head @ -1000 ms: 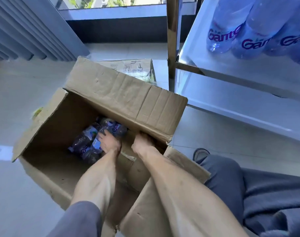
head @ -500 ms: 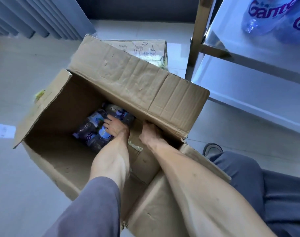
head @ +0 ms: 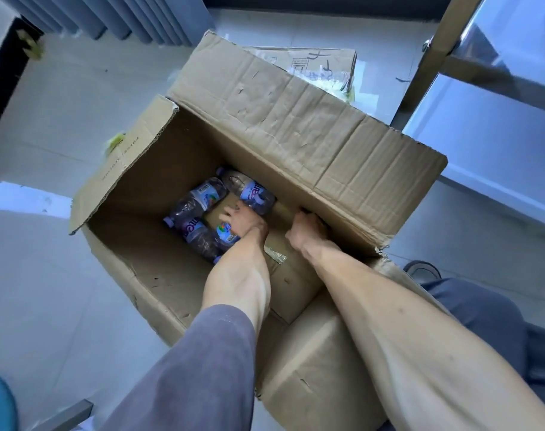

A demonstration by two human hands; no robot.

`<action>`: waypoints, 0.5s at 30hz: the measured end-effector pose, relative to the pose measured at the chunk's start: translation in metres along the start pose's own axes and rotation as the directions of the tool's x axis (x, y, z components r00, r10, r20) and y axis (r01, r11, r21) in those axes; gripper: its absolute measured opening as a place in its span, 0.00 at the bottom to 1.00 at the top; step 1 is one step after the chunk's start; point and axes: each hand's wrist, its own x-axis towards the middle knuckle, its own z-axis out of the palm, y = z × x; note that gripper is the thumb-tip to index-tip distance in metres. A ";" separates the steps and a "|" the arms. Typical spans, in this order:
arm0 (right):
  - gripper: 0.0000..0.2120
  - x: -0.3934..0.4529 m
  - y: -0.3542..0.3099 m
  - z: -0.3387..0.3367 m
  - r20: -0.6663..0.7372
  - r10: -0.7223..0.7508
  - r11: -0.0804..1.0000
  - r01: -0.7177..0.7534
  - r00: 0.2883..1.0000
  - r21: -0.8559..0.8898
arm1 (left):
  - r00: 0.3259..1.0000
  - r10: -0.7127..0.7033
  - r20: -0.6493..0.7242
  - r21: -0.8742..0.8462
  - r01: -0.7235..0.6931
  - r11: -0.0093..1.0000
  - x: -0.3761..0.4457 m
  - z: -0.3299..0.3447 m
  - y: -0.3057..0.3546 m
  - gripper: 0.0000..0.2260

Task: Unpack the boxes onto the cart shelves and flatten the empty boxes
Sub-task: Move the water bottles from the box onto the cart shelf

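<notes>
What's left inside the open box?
Three water bottles lie at the bottom of the box, with the left hand among them. The right hand and far flap hide that corner.

left sleeve point(head: 199, 368): grey-blue, pushed up | right forearm point(head: 420, 337): bare | trousers point(head: 482, 312): grey-blue | shoe point(head: 422, 269): dark

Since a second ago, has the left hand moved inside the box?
Barely. The left hand stays on the bottles at the box bottom, fingers shifted only slightly. The camera tilted down, so most apparent motion is the view's.
</notes>
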 end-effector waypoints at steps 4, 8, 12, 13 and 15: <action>0.18 -0.009 -0.010 -0.013 0.043 -0.102 0.987 0.096 0.994 0.130 | 0.998 0.027 0.063 -0.043 -0.025 0.999 -0.021 0.000 -0.007 0.17; 0.16 -0.021 -0.021 -0.030 -0.003 -0.208 0.943 0.201 0.978 0.263 | 0.997 0.037 0.073 -0.161 -0.025 0.987 -0.059 0.003 -0.011 0.16; 0.16 -0.043 -0.024 -0.044 -0.031 -0.256 0.920 0.253 0.966 0.300 | 0.997 -0.043 0.070 -0.459 0.070 0.886 -0.086 -0.007 -0.022 0.17; 0.16 -0.048 -0.026 -0.049 -0.046 -0.277 0.909 0.277 0.960 0.312 | 0.997 -0.038 0.064 -0.518 0.066 0.853 -0.090 -0.011 -0.024 0.18; 0.17 -0.060 -0.029 -0.061 -0.112 -0.314 0.885 0.333 0.943 0.325 | 1.000 0.005 0.007 -0.599 0.000 0.801 -0.097 -0.017 -0.029 0.23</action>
